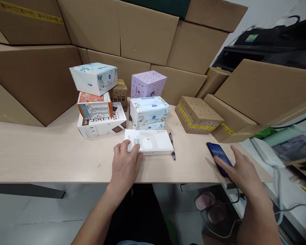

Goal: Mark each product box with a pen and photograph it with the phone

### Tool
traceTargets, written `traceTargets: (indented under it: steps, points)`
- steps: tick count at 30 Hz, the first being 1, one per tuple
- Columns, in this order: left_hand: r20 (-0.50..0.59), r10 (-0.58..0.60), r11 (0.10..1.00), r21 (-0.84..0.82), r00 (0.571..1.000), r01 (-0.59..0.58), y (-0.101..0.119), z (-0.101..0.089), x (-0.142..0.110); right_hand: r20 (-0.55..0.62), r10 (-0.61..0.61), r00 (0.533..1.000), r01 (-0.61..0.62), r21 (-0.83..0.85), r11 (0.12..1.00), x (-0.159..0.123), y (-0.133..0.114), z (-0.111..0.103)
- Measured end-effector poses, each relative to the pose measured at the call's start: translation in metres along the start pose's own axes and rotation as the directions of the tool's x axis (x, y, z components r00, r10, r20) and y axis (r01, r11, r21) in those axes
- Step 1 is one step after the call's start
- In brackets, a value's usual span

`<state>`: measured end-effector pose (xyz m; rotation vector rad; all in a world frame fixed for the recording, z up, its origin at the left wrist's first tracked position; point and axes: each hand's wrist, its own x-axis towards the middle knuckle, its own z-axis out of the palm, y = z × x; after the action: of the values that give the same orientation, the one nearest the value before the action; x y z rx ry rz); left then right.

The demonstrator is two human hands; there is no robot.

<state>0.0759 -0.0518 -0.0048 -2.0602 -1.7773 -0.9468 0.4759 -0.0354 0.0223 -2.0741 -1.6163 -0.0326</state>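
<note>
My left hand (126, 161) rests on the front left corner of a flat white power bank box (154, 141), fingers slightly apart and not wrapped round it. A black pen (172, 146) lies just right of that box. Further right, my right hand (241, 168) hovers over a dark smartphone (219, 157) near the table's front edge. Its thumb reaches across the screen and the index finger is raised away from it. Whether the thumb touches the screen I cannot tell. The other fingers of that hand are partly hidden.
Tissue packs (150, 110) stand behind the white box, with a purple box (148, 84) behind them. At left, another tissue pack (94, 76) tops an orange box (95, 105) and a white chocolate box (102, 124). Taped cartons (199, 114) stand at right; cardboard walls (148, 37) enclose the back.
</note>
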Motion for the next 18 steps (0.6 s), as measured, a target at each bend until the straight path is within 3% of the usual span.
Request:
traceTargets:
  steps: [3, 7, 12, 18]
  points:
    - [-0.026, 0.014, 1.0, -0.007, 1.0, -0.014, 0.0, 0.003, -0.002, -0.098, -0.134, 0.986, 0.138, 0.041, 0.99, 0.029, -0.046, -0.002]
    - [-0.045, 0.044, 0.998, -0.035, 0.998, -0.046, -0.003, 0.004, -0.006, -0.019, 0.03, 0.999, -0.027, 0.143, 0.989, 0.079, -0.085, 0.016]
    - [-0.047, 0.058, 0.997, -0.047, 0.997, -0.06, -0.005, 0.002, -0.008, 0.036, 0.172, 0.984, -0.176, 0.216, 0.96, 0.114, -0.088, 0.049]
    - [-0.023, 0.054, 0.995, -0.082, 0.998, -0.056, -0.005, 0.0, -0.009, -0.059, 0.164, 0.985, -0.143, 0.262, 0.954, 0.122, -0.082, 0.057]
